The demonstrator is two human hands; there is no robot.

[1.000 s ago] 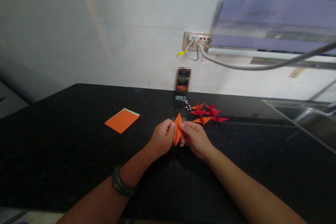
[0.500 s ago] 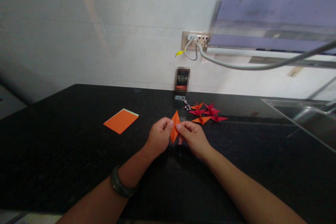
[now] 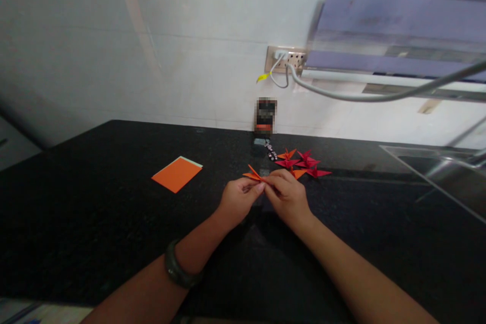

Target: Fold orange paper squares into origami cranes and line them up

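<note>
An orange piece of folded origami paper (image 3: 253, 174) is pinched between my two hands above the dark counter. Two narrow points of it spread apart toward the upper left; the rest is hidden by fingers. My left hand (image 3: 239, 201) is closed on its near side, thumb on top. From the right, my right hand (image 3: 289, 195) grips the other end with thumb and fingertips. Just behind my right hand sit several folded paper cranes, among them a red crane (image 3: 318, 172) and an orange crane (image 3: 287, 154).
On the left of the black counter (image 3: 114, 223) lies a stack of square orange paper (image 3: 176, 175). A pixelated phone-like object (image 3: 266, 115) leans against the wall, a beaded strap (image 3: 271, 152) before it. A sink (image 3: 448, 172) is at right; a grey cable (image 3: 341, 95) crosses from the socket (image 3: 284, 58).
The orange folded paper has turned from an upright diamond to lying sideways, its points now toward the upper left. My right hand has rolled over, knuckles up.
</note>
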